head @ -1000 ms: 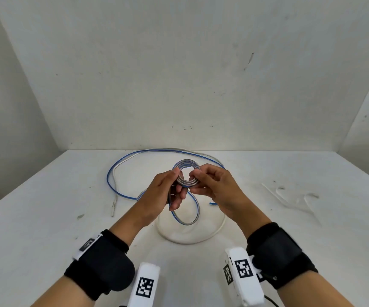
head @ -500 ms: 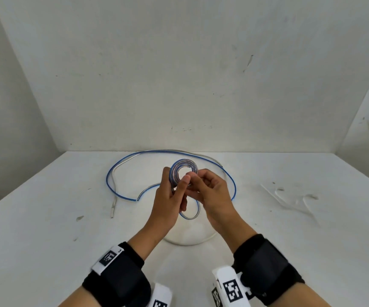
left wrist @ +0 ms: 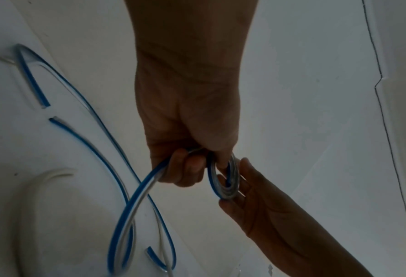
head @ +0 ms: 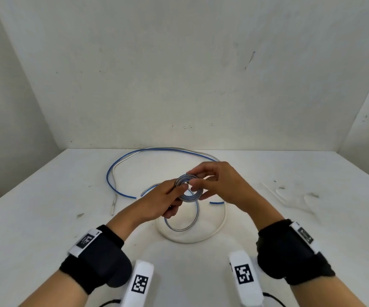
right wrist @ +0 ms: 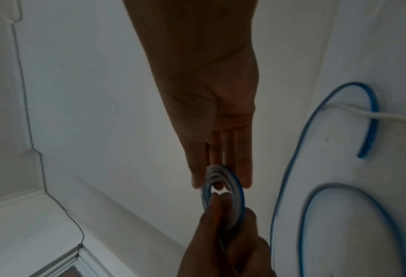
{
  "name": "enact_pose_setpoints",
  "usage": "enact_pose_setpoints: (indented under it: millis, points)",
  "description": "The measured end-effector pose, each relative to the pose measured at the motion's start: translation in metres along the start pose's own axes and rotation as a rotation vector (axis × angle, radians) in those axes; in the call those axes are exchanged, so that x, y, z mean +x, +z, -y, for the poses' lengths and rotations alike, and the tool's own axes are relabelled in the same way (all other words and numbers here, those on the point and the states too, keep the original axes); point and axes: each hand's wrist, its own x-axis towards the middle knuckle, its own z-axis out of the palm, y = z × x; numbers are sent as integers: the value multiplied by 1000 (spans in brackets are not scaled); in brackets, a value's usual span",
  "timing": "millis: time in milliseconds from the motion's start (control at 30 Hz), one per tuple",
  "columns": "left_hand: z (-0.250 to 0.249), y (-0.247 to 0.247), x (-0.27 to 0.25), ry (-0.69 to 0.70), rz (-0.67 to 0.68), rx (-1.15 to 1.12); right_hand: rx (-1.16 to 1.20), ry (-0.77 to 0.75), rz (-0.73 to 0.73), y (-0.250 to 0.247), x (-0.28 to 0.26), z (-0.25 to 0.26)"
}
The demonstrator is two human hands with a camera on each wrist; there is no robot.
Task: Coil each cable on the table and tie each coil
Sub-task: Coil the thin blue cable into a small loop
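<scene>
A small coil of blue-and-clear flat cable is held above the table between both hands. My left hand grips its left side, fingers curled round the turns. My right hand pinches the upper right rim, thumb in front and straight fingers behind the coil. The cable's loose tail hangs in a loop below the hands. A second blue cable lies in a wide arc on the table. A white cable curves beneath the hands.
The white table is boxed in by walls at the back and both sides. Thin pale strips lie on its right part. The white cable's end points toward me at the left.
The coil has tipped from upright to flatter and sits lower. My right hand has come round over its upper rim, and both wrists have spread apart.
</scene>
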Motion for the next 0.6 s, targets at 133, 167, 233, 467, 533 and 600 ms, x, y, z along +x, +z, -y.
enact_pose_setpoints:
  millis: [133,167,233,467,533,600]
  points:
    - [-3,-4,-3,-12,136,121,-133,39,119,-2,-2,5]
    - [-3,-4,-3,8,112,152,-131,32,105,-2,-2,3]
    - [0,-3,0,68,-23,172,-103,8,43,-1,-2,-2]
    - [17,16,7,177,-384,-26,219,-23,-191,7,1,-13]
    - [19,26,9,187,-455,-89,279,-39,-252,16,0,-16]
    - [18,35,11,189,-501,-155,269,-61,-337,23,0,-20]
